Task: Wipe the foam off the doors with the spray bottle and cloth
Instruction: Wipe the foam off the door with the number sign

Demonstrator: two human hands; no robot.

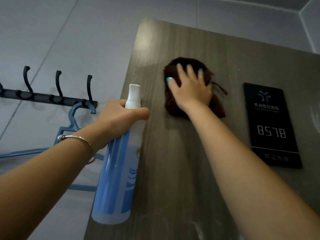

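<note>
Standing right behind them and honestly the first thing I'd worry about is the foam streaks (197, 227) low on the door (173, 161), nearest us: the wiping is happening way up top, so those look easy to forget. Next up, the left hand (117, 118) has its fingers wrapped round the neck of the blue spray bottle (117, 170), held right at the door's edge with the nozzle pointing up. If the grip loosens while they stretch, I'd guess it slips or bumps the blue hangers (72, 122) on the hook rail (52, 97) beside it. Further up, the right hand (190, 87) is spread flat, pressing the brown cloth (218, 106) against the door. The cloth is bunched, with an end dangling, so it could just smear stuff toward the black room sign (271, 125) nearby, and there's another faint smear past that sign.
</note>
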